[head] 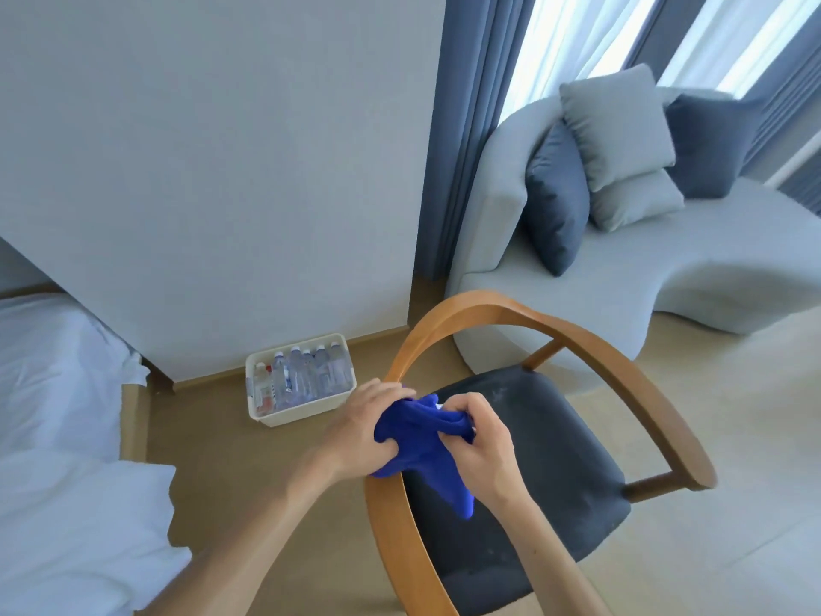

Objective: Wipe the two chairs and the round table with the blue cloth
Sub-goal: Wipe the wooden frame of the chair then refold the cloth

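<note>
Head view: we bunch the blue cloth (420, 437) in both fists, left hand (366, 426) and right hand (480, 442) curled tight, above the chair (511, 460) at its left rail. Its trailing tail could snag the wooden rail (400, 362) and slip free.

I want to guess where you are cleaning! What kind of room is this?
Probably a hotel room or bedroom. There is a bed with white sheets, a curved grey sofa with cushions by curtained windows, and a box of water bottles on the floor.
</note>
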Tool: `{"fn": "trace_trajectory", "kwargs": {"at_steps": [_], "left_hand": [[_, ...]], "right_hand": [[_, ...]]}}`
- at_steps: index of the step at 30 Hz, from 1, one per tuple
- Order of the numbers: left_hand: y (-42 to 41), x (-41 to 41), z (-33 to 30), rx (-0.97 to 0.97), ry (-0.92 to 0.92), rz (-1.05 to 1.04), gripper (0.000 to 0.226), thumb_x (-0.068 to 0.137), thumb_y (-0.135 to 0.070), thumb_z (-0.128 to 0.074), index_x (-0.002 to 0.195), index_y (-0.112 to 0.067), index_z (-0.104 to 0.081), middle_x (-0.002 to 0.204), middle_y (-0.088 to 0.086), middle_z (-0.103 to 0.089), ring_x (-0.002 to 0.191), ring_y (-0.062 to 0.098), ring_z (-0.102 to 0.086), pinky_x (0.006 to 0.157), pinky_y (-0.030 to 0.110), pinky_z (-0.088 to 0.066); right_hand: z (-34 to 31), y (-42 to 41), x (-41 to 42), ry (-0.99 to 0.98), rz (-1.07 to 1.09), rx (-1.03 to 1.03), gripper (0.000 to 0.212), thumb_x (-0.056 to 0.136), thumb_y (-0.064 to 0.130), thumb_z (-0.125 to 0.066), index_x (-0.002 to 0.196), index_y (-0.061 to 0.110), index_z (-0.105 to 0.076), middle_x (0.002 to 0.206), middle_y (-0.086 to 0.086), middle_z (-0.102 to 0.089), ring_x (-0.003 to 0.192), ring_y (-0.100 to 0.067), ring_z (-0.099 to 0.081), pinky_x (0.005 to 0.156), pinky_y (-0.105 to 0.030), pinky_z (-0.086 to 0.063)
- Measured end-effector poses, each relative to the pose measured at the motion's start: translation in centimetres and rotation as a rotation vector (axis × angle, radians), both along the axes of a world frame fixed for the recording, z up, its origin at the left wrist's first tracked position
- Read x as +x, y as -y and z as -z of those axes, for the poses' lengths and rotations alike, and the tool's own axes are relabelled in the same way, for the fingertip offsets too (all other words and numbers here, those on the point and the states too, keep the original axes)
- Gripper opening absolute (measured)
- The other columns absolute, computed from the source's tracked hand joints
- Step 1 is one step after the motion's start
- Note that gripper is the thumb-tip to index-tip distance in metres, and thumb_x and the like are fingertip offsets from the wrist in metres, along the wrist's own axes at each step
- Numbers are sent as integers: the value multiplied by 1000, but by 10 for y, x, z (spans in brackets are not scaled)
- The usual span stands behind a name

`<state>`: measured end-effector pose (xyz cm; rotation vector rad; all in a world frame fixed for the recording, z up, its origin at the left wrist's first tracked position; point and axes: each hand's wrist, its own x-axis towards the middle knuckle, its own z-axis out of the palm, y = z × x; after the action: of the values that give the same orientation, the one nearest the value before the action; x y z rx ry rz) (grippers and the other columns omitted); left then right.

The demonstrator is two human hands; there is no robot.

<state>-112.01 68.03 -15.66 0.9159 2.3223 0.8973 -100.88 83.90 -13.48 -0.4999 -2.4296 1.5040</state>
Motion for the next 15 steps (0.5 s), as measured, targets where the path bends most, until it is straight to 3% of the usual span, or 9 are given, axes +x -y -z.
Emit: {"fn": "trace_trajectory", "kwargs": {"at_steps": [3,5,8,9,12,15], "left_hand": [[-28,1,-60,51,-82,42,34,75,-21,-60,106,-34,-56,119,-13,-56,119,11,-46,101,28,-39],[-48,2,-97,88,-122,75,26,82,-13,-62,95,-35,-54,113,-12,-56,107,7,-50,97,32,-46],[-76,1,-144,97,-184,148,18,91,-10,-56,92,-27,-55,125,-14,-55,115,2,-43,99,28,-41],[-85,-1,-158,112,-181,170,17,92,-10,-54,92,-27,-55,120,-13,-58,112,3,-46,95,27,-41],[-109,-4,-201,162,-184,230,27,94,-13,-49,83,-38,-47,84,-13,-59,79,6,-55,73,28,-45],[-130,-8,-235,193,-235,344,25,97,-16,-47,86,-38,-47,85,-10,-60,80,7,-56,71,28,-44]], "right_hand": [[-60,-27,16,-54,66,-11,28,80,-10,-60,86,18,-58,85,3,-63,81,-13,-59,71,-28,-53],[-96,-46,28,-103,123,-41,26,83,-9,-58,89,16,-59,86,2,-65,83,-13,-61,72,-26,-53],[-139,-70,45,-160,198,-43,24,84,-6,-59,88,17,-59,84,2,-68,81,-14,-63,68,-24,-52],[-150,-78,51,-170,225,-40,25,83,-5,-59,87,19,-59,81,4,-68,79,-15,-63,67,-26,-51],[-174,-95,68,-194,308,-62,28,81,-5,-60,84,22,-58,79,2,-69,74,-13,-62,65,-32,-51],[-188,-105,84,-181,377,-39,28,81,0,-64,82,27,-57,77,6,-67,72,-9,-60,63,-28,-51]]}}
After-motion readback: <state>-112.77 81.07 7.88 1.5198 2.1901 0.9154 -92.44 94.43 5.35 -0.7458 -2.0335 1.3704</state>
